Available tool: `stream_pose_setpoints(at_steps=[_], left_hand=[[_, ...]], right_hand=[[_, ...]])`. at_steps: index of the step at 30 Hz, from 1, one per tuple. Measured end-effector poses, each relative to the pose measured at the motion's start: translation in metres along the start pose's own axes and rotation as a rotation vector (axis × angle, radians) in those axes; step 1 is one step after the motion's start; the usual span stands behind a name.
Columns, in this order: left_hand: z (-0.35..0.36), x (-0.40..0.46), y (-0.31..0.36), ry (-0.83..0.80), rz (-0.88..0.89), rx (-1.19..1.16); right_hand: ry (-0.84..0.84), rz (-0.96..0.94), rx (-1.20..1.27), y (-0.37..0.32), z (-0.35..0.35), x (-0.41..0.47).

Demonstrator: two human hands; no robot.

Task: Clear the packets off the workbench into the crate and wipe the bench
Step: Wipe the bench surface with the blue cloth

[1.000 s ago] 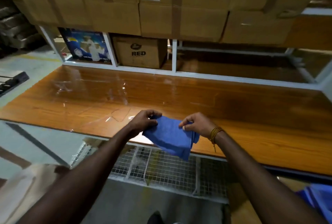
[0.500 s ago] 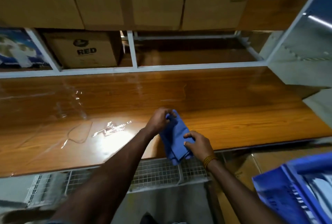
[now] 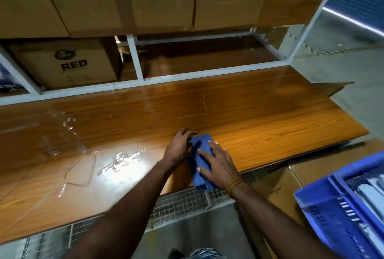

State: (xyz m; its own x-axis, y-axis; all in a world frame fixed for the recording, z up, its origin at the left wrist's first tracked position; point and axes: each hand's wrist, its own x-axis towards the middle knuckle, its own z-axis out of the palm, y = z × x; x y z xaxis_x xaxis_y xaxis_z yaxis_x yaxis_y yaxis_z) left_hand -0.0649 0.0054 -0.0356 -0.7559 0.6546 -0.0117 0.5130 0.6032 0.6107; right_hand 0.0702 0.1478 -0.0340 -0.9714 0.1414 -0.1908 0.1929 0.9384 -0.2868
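Note:
A folded blue cloth (image 3: 200,148) lies on the glossy wooden workbench (image 3: 270,129) near its front edge, one end hanging over it. My left hand (image 3: 178,148) grips the cloth's left side with curled fingers. My right hand (image 3: 218,164) lies flat on top of the cloth, fingers spread, pressing it onto the bench. A blue plastic crate (image 3: 340,211) stands low at the right, with white packets (image 3: 372,192) inside. No packets show on the bench.
Clear plastic film (image 3: 116,161) wrinkles on the bench's left part under a bright glare. Cardboard boxes (image 3: 124,0) fill the shelf above, and a box marked RED (image 3: 70,63) sits below it. A wire mesh rack (image 3: 187,202) runs under the bench front.
The cloth went from held up between both hands to lying on the bench. My right hand has flattened on top of it. The view has swung right, showing the crate.

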Motion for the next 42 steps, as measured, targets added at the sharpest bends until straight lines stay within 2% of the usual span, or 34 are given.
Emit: stream_pose_setpoints(at_steps=[4,9,13,16,20,23,27,30,35,40,42], left_hand=[[0.002,-0.035,-0.01,0.179,0.04,-0.03],[0.007,-0.075,-0.014,0.302,-0.053,-0.146],[0.011,-0.091,-0.018,0.291,-0.143,-0.156],[0.015,-0.086,-0.012,0.248,-0.147,-0.064],[0.025,-0.063,-0.004,0.146,-0.108,0.097],[0.032,-0.047,-0.002,0.114,-0.112,0.225],[0.044,-0.04,-0.001,0.032,-0.101,0.322],[0.056,-0.045,0.0,0.039,-0.114,0.38],[0.059,-0.044,0.004,0.051,-0.149,0.387],[0.056,-0.03,0.025,0.07,-0.18,0.341],[0.053,-0.019,0.037,0.123,-0.156,0.343]], right_hand=[[-0.089,-0.02,-0.053,-0.001,0.013,0.011],[0.003,0.041,-0.103,-0.007,0.029,0.012],[0.086,0.227,-0.113,0.022,0.027,0.013],[0.123,0.353,-0.071,0.028,0.018,0.026],[0.096,0.28,-0.085,0.01,0.02,0.032],[0.078,0.214,-0.103,0.028,0.025,0.017],[0.117,0.337,-0.078,0.066,0.012,0.032],[0.131,0.369,-0.096,0.064,0.004,0.049],[0.079,0.209,-0.11,0.092,0.008,0.023],[0.151,0.454,-0.066,0.123,-0.011,0.068],[0.156,0.404,-0.064,0.109,-0.011,0.076]])
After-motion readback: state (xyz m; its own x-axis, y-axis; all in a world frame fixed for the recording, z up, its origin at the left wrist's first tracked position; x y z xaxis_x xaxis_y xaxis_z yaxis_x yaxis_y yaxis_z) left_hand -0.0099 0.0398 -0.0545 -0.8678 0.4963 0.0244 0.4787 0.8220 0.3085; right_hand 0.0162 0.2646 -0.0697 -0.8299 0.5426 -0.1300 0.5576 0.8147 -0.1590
